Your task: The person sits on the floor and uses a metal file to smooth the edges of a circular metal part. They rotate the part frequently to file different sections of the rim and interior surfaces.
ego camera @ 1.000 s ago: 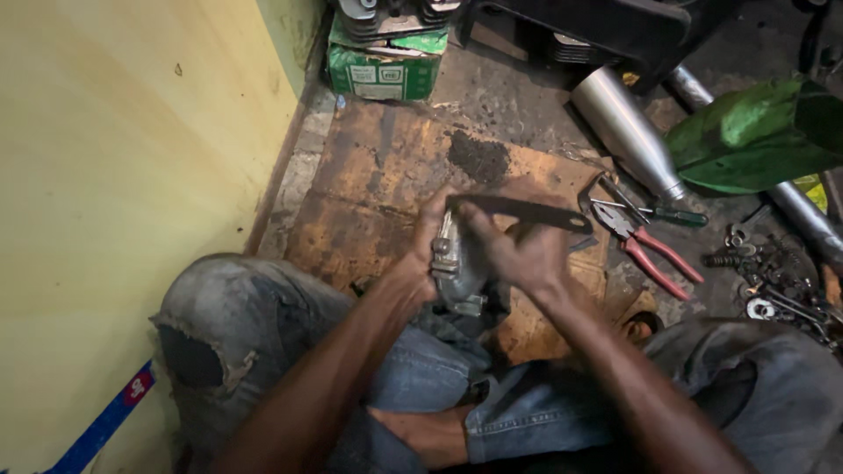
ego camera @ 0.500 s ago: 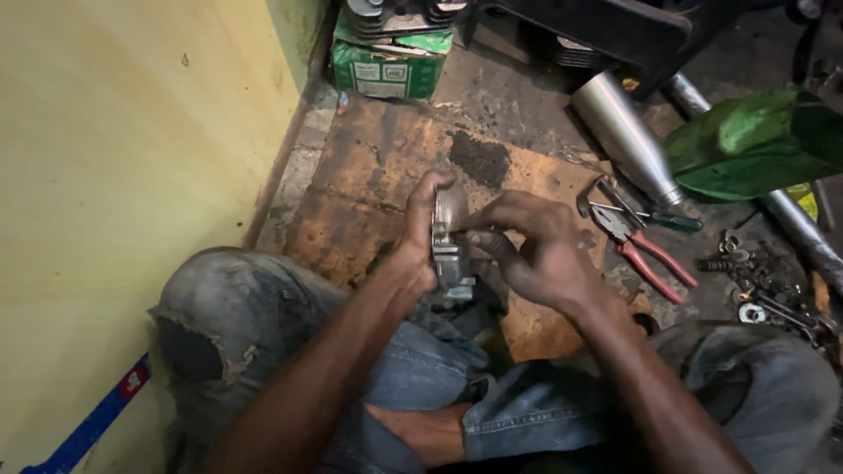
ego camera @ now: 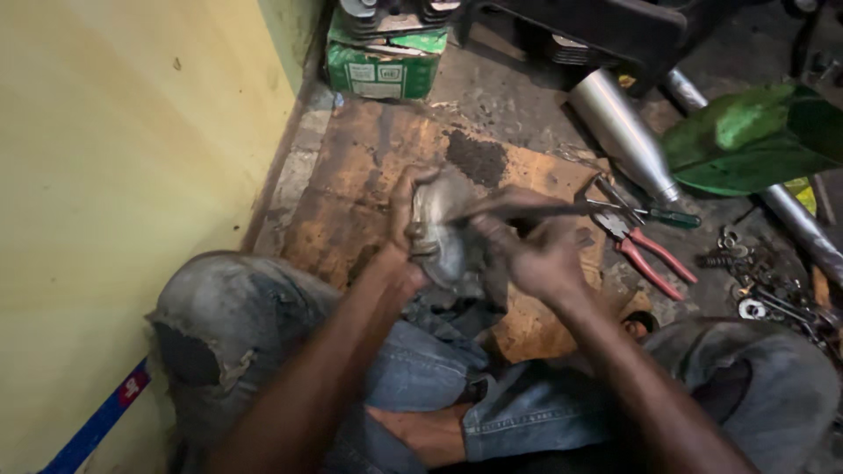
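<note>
Person seated cross-legged on the floor, worn blue jeans [ego camera: 263, 325], a bare foot [ego camera: 421, 434] tucked in at 6 o'clock.

Left hand [ego camera: 406, 230] wrapped around the left edge of a grey metal engine part [ego camera: 446, 239], fingers curled over its top; firm clasp, part held just above the lap, at centre of view. Right hand [ego camera: 536, 250] clenched on the handle end of a flat dark tool [ego camera: 527, 211], a file by the look of it; its blade lies across the top face of the part, pointing toward 9 o'clock and touching the metal.

Under the hands: a stained sheet of brown cardboard [ego camera: 369, 171] spread on the concrete.

At 3 o'clock, just beside the right hand: red-handled pliers [ego camera: 645, 254] on the cardboard edge. A green-handled screwdriver [ego camera: 669, 217] lies above them. Farther toward 3 o'clock, a scatter of small nuts and washers [ego camera: 755, 281].

At 1–2 o'clock: chrome exhaust pipe [ego camera: 623, 132], slanted, with a large green leaf [ego camera: 755, 136] over it.

At 12 o'clock, far: green-and-white carton [ego camera: 382, 66] against the yellow wall [ego camera: 123, 175], which runs down the whole 9 o'clock side.
</note>
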